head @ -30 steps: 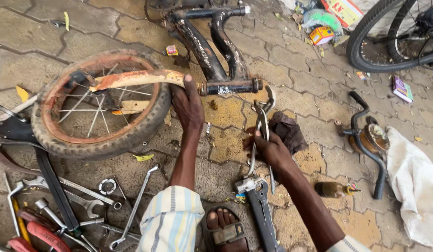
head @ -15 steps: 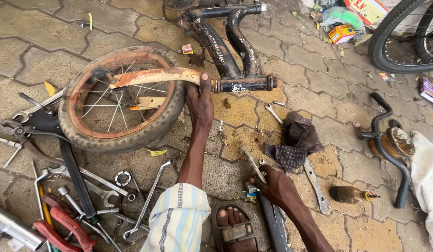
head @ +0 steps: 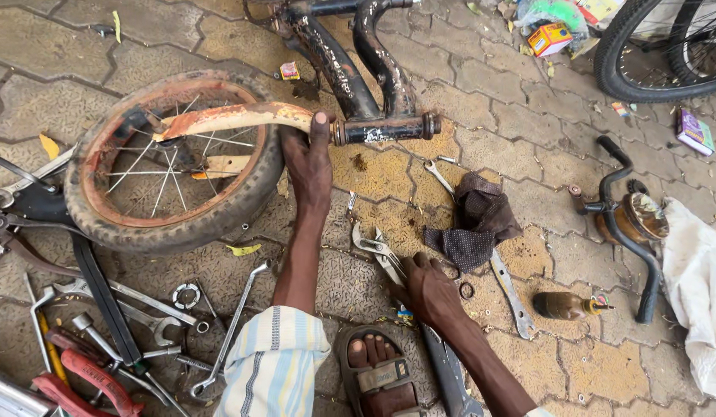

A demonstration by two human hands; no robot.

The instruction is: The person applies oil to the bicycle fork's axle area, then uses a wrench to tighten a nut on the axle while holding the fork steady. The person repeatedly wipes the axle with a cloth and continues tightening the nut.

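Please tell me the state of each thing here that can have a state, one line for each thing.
Left hand: gripping the rusty orange chainstay of the frame.
Right hand: resting on grey metal pliers, flat on the paving.
Small worn bicycle wheel: lying on its side.
Black bicycle frame: lying on the ground.
Dark brown rag: crumpled.
Brown oil bottle: on its side.

A left hand (head: 310, 166) grips a rusty bicycle fork (head: 234, 120) beside a small wheel (head: 172, 224) on paving. The right hand (head: 431, 289) rests on pliers (head: 377, 251) near a dark rag (head: 477, 220).
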